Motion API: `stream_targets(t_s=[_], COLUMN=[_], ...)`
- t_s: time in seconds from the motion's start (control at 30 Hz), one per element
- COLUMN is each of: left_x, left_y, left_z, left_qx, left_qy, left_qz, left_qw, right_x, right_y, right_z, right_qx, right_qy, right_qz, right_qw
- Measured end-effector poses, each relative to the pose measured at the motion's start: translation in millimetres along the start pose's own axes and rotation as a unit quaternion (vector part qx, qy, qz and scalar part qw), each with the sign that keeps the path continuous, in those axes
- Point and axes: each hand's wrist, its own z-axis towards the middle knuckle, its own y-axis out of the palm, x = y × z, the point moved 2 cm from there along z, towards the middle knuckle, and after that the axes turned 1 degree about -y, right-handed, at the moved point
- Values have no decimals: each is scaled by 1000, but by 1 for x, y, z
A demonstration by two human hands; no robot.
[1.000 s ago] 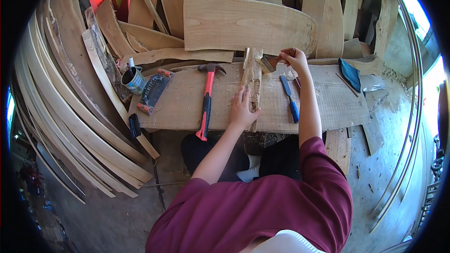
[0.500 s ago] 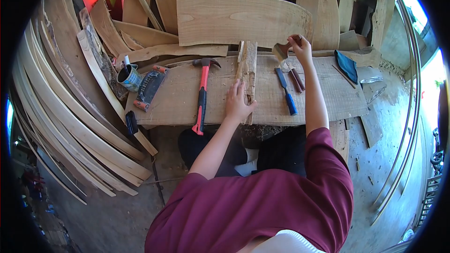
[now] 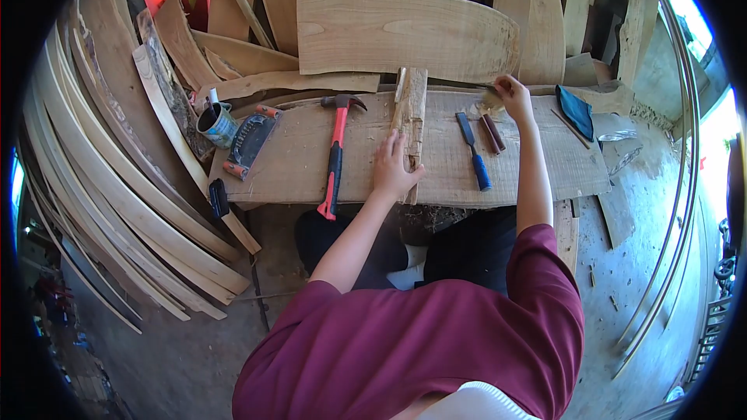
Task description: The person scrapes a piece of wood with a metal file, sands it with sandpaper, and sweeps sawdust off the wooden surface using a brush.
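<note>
One splintered wooden strip point(image 3: 412, 105) lay right of the claw hammer point(image 3: 337, 152), beneath your wide-spread left hand point(image 3: 396, 173); farther right of it, your right hand point(image 3: 516, 99) gripped a pale-bristled, blurred brush point(image 3: 492, 99).

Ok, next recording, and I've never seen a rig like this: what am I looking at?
There is no machine here: a person works with a bare left hand and right hand. The view comes from a camera worn on the head, looking forward and down. In front is a wide board. On it lie a hammer, a blue-handled chisel, two brown sticks and a teal cloth. The left hand rests on a narrow, rough strip of wood; the right hand holds a brush, somewhat blurred, near the board's far edge.
</note>
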Motion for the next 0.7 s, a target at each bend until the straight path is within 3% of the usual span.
stream_targets(t_s=[0.03,0.1,0.23,0.43,0.7], left_x=[0,2,10,39,73], left_y=[0,1,3,31,53], left_z=[0,2,1,2,-1], left_qx=[-1,0,-10,-6,-19], left_qy=[-1,-2,-4,18,52], left_qz=[4,8,60,62,19], left_qw=[1000,1000,998,998,998], right_x=[-5,-21,-50,-84,-151], right_y=[-2,-11,-23,-20,-2], right_z=[-6,-16,-40,-74,-73], right_qx=[-1,99,77,49,52], right_qy=[-2,-131,-21,-8,-44], right_qz=[0,-39,67,214,254], right_qw=[1000,986,995,976,965])
